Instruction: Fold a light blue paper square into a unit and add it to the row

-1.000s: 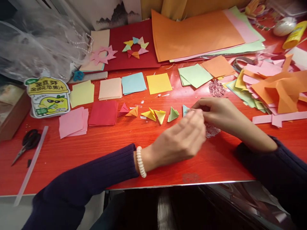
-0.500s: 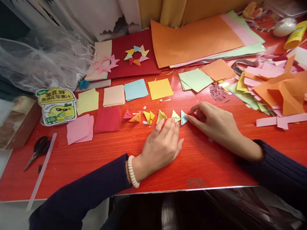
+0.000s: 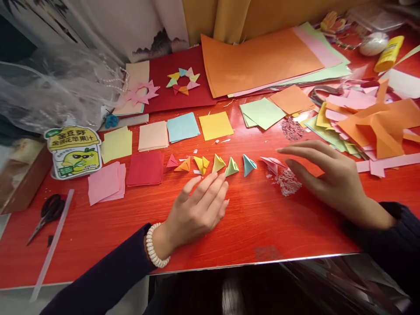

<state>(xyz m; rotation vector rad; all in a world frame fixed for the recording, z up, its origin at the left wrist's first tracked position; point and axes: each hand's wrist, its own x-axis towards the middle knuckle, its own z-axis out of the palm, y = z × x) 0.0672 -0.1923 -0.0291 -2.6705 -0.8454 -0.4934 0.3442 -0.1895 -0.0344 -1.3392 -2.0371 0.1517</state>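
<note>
A row of small folded paper triangles lies across the red table. From the left come a red piece (image 3: 171,163), an orange piece (image 3: 183,165), a deep yellow piece (image 3: 201,164), a pale yellow piece (image 3: 218,163), a green piece (image 3: 232,167), a blue piece (image 3: 249,165) and a pink piece (image 3: 272,164). My left hand (image 3: 201,211) rests with outstretched fingers just below the pale yellow and green pieces, holding nothing. Beside the pink piece, my right hand (image 3: 328,183) is open, thumb and fingers apart, nothing between them.
Square paper stacks, including red (image 3: 145,168), blue (image 3: 183,127) and yellow (image 3: 216,125), lie behind and left. Two paper rings (image 3: 183,81) sit on dark red paper. Orange sheets (image 3: 262,61) lie at the back, paper scraps (image 3: 377,122) right, scissors (image 3: 49,212) left.
My right hand has let go of the blue piece and moved right, its fingers spreading. The pink piece now shows. My left hand has shifted left and away from the green piece.
</note>
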